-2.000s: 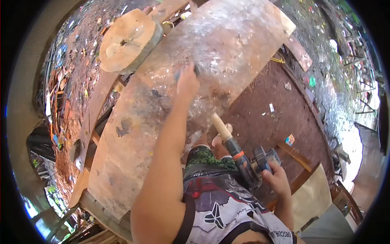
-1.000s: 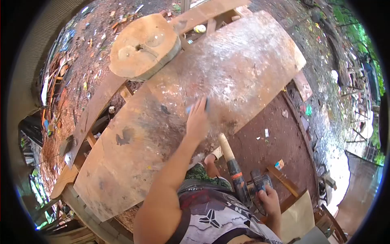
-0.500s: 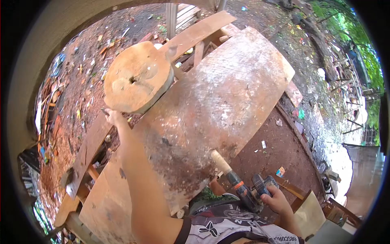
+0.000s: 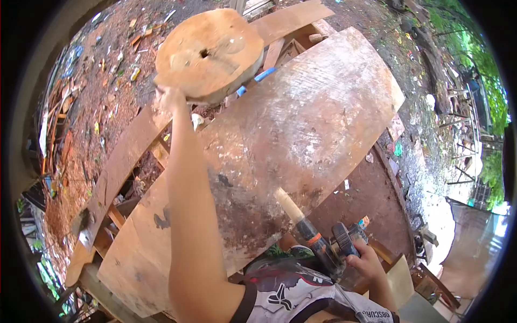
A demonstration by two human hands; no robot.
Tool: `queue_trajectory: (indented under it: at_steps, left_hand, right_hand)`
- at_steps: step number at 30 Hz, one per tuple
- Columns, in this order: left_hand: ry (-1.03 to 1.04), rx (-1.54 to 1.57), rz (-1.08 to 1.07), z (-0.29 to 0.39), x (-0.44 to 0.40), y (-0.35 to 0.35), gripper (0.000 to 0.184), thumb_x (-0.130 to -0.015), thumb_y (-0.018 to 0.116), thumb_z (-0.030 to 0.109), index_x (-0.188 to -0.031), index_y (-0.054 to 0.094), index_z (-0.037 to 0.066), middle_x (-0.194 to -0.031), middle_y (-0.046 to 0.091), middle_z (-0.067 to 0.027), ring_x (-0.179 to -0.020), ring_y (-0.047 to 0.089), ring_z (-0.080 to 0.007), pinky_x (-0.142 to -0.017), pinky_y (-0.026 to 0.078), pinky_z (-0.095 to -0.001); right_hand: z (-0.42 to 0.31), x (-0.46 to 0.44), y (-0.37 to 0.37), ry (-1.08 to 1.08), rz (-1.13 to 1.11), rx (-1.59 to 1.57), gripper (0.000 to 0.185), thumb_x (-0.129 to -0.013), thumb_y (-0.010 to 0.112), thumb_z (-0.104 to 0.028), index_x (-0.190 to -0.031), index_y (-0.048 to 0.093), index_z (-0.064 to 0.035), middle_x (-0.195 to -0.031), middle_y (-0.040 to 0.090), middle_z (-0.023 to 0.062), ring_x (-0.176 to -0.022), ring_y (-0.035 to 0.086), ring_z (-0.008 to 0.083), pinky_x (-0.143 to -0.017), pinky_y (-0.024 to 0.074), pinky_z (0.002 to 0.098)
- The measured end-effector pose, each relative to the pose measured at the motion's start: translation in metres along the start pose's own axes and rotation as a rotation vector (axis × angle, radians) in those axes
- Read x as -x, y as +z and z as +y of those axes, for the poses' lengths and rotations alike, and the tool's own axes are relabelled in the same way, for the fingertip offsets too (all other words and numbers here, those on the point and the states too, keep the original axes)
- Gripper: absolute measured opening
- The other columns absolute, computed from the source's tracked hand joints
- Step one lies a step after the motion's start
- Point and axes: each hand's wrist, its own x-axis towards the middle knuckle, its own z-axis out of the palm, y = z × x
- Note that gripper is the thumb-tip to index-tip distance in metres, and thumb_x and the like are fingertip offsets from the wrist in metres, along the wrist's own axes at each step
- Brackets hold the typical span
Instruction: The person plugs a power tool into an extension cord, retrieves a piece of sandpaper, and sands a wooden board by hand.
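Along the far edge of the stained table point(image 4: 328, 121), a round wooden slab point(image 4: 212, 67) is touched at its near-left rim by the left hand point(image 4: 171, 100), whose grip cannot be told; a black power tool point(image 4: 323, 250), pale nozzle point(image 4: 289, 205) angled tableward, is grasped in the right hand point(image 4: 367, 262).

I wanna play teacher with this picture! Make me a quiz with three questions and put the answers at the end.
1. Which hand holds the black, tube-nosed power tool?
A) left
B) right
C) both

2. True or false: the left hand is at the edge of the thick, rounded, tan wooden slab.

3. Fill in the colour: the narrow band around the tool's dark tube is ____.

Key: 1. B, the right hand. 2. True. 3. Orange.
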Motion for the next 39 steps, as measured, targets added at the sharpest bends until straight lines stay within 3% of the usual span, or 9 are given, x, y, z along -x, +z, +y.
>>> queue_trajectory:
  at_steps: [1, 5, 7, 13, 19, 26, 33, 35, 39]
  left_hand:
    - [-0.136, 0.604, 0.306, -0.015, -0.017, 0.05, 0.043, -0.102, 0.043, 0.024, -0.129, 0.056, -0.007, -0.119, 0.065, -0.0203, -0.108, 0.062, -0.0316, -0.097, 0.047, -0.0355]
    - [-0.182, 0.862, 0.163, 0.018, 0.043, -0.076, 0.047, -0.103, 0.043, 0.025, -0.131, 0.053, -0.011, -0.126, 0.061, -0.0251, -0.111, 0.059, -0.0408, -0.101, 0.045, -0.0403]
    - [0.111, 0.702, 0.424, 0.019, 0.093, -0.116, 0.047, -0.102, 0.045, 0.024, -0.132, 0.052, -0.011, -0.128, 0.057, -0.0292, -0.11, 0.057, -0.0464, -0.102, 0.044, -0.0439]
    - [0.529, 0.444, -0.363, 0.026, 0.369, -0.214, 0.055, -0.085, 0.059, 0.008, -0.136, 0.047, -0.009, -0.135, 0.049, -0.0296, -0.124, 0.046, -0.0472, -0.107, 0.033, -0.0568]
    - [0.751, 0.291, -0.723, -0.006, 0.565, -0.23, 0.043, -0.076, 0.063, 0.01, -0.114, 0.066, -0.009, -0.155, 0.037, -0.0209, -0.14, 0.037, -0.0402, -0.116, 0.027, -0.0545]
    - [0.586, 0.228, -0.244, 0.005, 0.468, -0.182, 0.04, -0.083, 0.058, 0.006, -0.12, 0.062, -0.008, -0.146, 0.047, -0.019, -0.135, 0.043, -0.0395, -0.112, 0.035, -0.0495]
    - [0.759, 0.248, -0.384, -0.015, 0.545, -0.182, 0.047, -0.085, 0.055, 0.007, -0.13, 0.055, -0.009, -0.135, 0.056, -0.0215, -0.127, 0.052, -0.0401, -0.109, 0.039, -0.0484]
    - [0.701, 0.211, -0.109, -0.011, 0.513, -0.15, 0.043, -0.086, 0.055, 0.008, -0.125, 0.059, -0.009, -0.131, 0.058, -0.0216, -0.122, 0.054, -0.0394, -0.107, 0.04, -0.0472]
    - [0.682, 0.15, -0.151, 0.029, 0.422, -0.16, 0.027, -0.088, 0.056, 0.015, -0.101, 0.065, -0.006, -0.13, 0.058, -0.0205, -0.113, 0.056, -0.0358, -0.1, 0.044, -0.0439]
  right_hand:
    - [-0.008, 0.001, 0.001, 0.006, -0.002, 0.01, 0.06, -0.077, 0.079, -0.044, -0.114, 0.066, 0.0011, -0.085, 0.061, -0.0002, -0.075, 0.055, 0.009, -0.066, 0.0455, 0.0264]
    - [-0.021, 0.02, 0.006, 0.032, -0.049, -0.066, 0.066, -0.076, 0.081, -0.051, -0.112, 0.066, 0.0029, -0.085, 0.06, -0.0007, -0.075, 0.055, 0.0087, -0.066, 0.0447, 0.0254]
    - [0.001, 0.028, -0.005, -0.019, -0.047, -0.05, 0.073, -0.075, 0.08, -0.06, -0.11, 0.066, 0.0024, -0.082, 0.059, -0.0018, -0.073, 0.054, 0.0073, -0.063, 0.0436, 0.0248]
    - [0.047, 0.065, -0.04, 0.047, 0.034, -0.045, 0.081, -0.075, 0.07, -0.075, -0.105, 0.066, 0.0003, -0.08, 0.06, -0.0007, -0.068, 0.055, 0.0077, -0.058, 0.0437, 0.0252]
    - [0.1, 0.091, -0.059, -0.016, -0.027, -0.025, 0.075, -0.081, 0.068, -0.07, -0.105, 0.066, 0.0007, -0.08, 0.061, -0.0002, -0.069, 0.056, 0.0083, -0.06, 0.0443, 0.0254]
    - [0.107, 0.098, -0.037, 0.041, -0.043, 0.0, 0.053, -0.087, 0.069, -0.052, -0.1, 0.067, -0.0005, -0.078, 0.058, -0.0022, -0.071, 0.053, 0.0074, -0.061, 0.0417, 0.026]
    - [0.134, 0.103, -0.038, -0.062, -0.031, -0.047, 0.05, -0.088, 0.068, -0.05, -0.098, 0.065, -0.0013, -0.077, 0.057, -0.0033, -0.069, 0.05, 0.0072, -0.061, 0.0395, 0.0251]
    - [0.133, 0.106, -0.037, -0.026, -0.027, -0.027, 0.052, -0.087, 0.069, -0.052, -0.099, 0.066, -0.0017, -0.077, 0.057, -0.0033, -0.069, 0.05, 0.0071, -0.061, 0.0394, 0.0252]
    - [0.135, 0.107, -0.035, -0.065, -0.006, -0.051, 0.051, -0.087, 0.07, -0.051, -0.099, 0.065, -0.0017, -0.077, 0.057, -0.0031, -0.068, 0.05, 0.007, -0.06, 0.0395, 0.0248]
